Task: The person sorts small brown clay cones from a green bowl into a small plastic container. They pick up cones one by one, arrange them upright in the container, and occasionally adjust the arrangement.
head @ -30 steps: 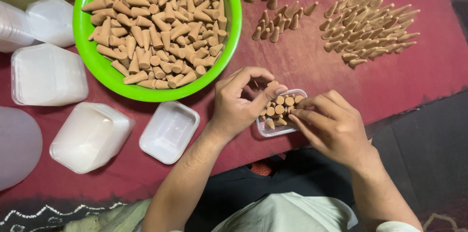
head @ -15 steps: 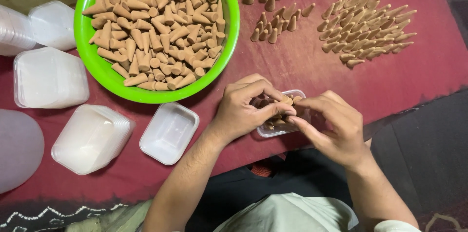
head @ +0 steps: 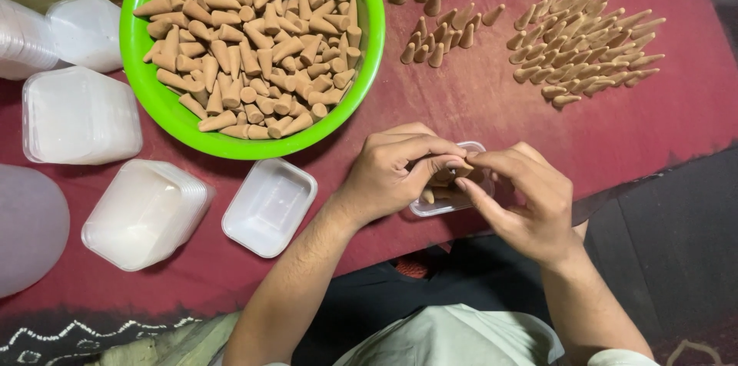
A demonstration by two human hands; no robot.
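Small clear tray, part-filled with cones, under both our hands on the red cloth.
Left hand and right hand meet above it, fingertips pinched on a brown cone; beyond, left: green bowl; farther right: loose cone pile.

Your view is evenly lit and fairly bright over the red cloth, with soft light from above. You get short, soft shadows under the green bowl and beneath both hands. Mild glare sits on the white plastic trays at your left. The corners fall dim, darkest at the right edge. Focus stays sharp throughout, with no motion blur.
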